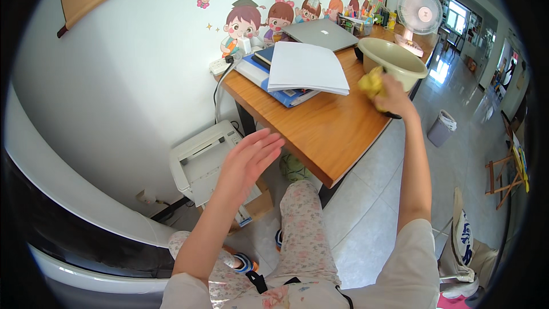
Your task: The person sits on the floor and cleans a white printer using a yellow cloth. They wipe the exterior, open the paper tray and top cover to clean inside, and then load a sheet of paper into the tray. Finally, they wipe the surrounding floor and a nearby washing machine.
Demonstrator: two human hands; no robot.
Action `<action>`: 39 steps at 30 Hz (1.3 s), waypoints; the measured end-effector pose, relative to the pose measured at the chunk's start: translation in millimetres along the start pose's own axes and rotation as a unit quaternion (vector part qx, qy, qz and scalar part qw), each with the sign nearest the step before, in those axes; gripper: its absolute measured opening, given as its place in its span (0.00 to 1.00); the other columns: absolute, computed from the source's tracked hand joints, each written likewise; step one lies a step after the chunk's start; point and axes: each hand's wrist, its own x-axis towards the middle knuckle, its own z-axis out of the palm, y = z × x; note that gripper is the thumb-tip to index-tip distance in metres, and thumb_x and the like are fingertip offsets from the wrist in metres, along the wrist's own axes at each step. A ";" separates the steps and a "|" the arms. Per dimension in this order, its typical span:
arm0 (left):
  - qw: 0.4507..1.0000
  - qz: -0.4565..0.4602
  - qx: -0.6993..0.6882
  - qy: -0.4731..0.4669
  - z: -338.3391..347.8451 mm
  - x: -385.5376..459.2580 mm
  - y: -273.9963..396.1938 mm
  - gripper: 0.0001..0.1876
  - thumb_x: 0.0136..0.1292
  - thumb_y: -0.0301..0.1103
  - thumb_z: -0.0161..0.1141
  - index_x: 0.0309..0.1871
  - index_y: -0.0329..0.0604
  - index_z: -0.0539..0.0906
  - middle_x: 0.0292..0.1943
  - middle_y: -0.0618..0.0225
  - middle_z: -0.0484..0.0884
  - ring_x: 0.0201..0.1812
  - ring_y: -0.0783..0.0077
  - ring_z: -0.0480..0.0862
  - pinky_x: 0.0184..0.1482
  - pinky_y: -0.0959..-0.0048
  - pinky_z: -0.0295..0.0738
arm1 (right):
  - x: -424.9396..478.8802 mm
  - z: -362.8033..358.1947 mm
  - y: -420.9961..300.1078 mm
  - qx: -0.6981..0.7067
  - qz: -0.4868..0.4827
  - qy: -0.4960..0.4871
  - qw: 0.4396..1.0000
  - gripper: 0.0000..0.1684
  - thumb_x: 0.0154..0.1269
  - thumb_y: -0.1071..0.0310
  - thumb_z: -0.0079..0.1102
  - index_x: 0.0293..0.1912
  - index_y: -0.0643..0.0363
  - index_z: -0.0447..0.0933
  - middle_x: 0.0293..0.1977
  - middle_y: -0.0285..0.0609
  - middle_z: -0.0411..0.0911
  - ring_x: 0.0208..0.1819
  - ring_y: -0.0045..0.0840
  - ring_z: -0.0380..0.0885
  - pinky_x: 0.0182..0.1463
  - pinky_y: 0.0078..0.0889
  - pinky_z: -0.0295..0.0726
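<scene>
My right hand [394,96] grips a crumpled yellow cloth [371,83] over the right part of a wooden desk [326,128]. Just behind the cloth stands a cream plastic basin [396,62]; whether they touch I cannot tell. A small black object [391,115] shows under my right hand, mostly covered. My left hand [253,159] is empty, fingers extended, in front of the desk's near left edge and above a white printer [201,154]. White paper sheets [306,68] lie on a blue folder [253,71] with dark notebooks.
A closed silver laptop [321,34], a pink-white fan [419,13] and pen holders [364,23] stand farther back. A power strip [219,66] with cables sits at the desk's left corner. A waste bin [441,128] and a folding wooden stool [504,176] are on the right.
</scene>
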 end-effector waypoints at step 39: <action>0.966 0.106 0.186 0.143 -34.8 64.4 17.3 0.20 0.61 0.28 0.59 0.56 0.38 0.71 0.51 0.60 0.77 0.51 0.65 0.78 0.51 0.64 0.76 | 5.3 23.7 -83.4 0.535 0.091 0.072 0.837 0.30 0.63 0.53 0.57 0.56 0.64 0.67 0.50 0.45 0.73 0.50 0.20 0.73 0.53 0.23 0.72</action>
